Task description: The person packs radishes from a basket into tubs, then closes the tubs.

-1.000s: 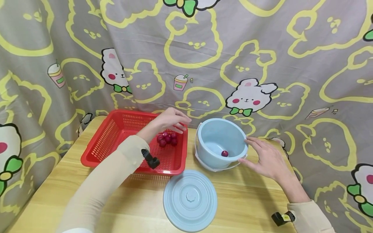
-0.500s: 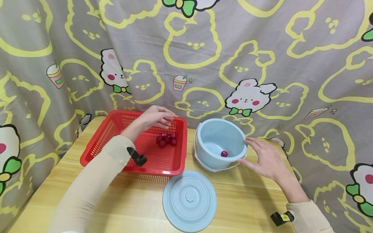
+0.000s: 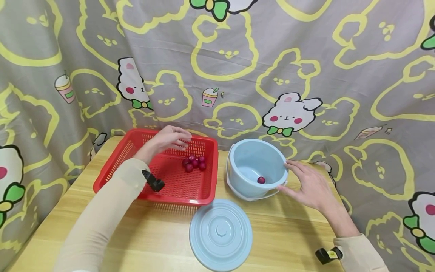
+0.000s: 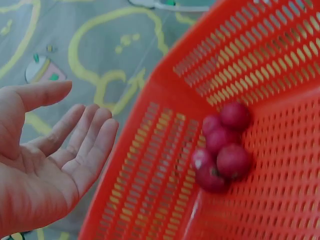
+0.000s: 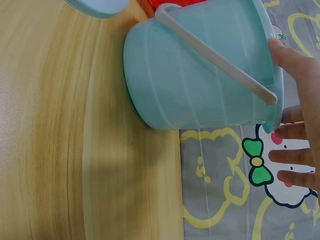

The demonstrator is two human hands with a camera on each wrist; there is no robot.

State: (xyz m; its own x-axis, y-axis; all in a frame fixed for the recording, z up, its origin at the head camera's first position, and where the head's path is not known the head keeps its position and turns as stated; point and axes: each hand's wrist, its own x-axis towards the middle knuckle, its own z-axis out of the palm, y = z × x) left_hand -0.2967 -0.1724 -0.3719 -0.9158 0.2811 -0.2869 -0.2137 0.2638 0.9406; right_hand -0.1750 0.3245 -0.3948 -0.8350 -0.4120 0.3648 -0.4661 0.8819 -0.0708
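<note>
My left hand [image 3: 168, 138] hovers over the back of the red slotted plastic basket [image 3: 207, 189], its relaxed fingers holding nothing. The left wrist view confirms the bare palm [image 4: 50, 172], apart from the basket wall. Several small, round, dark red plum-like fruits [image 3: 193, 163] cluster at the basket's right end. A light blue bucket [image 3: 242, 183] stands upright to the right, with a single such fruit [image 3: 261, 180] on its floor. My right hand [image 3: 310, 187] rests on the bucket's right rim with mostly straight fingers; its thumb [image 5: 285, 52] touches the rim.
A round light blue lid [image 3: 222, 217] lies flat on the wooden table [image 3: 282, 234], in front of the basket and bucket. The bucket's pale handle [image 5: 215, 57] hangs down its side. A grey patterned curtain [image 3: 170, 53] encloses the table's back and sides.
My left hand has moved left, from above the fruits and the basket's right edge to over its back middle. My right hand and the bucket have stayed in place.
</note>
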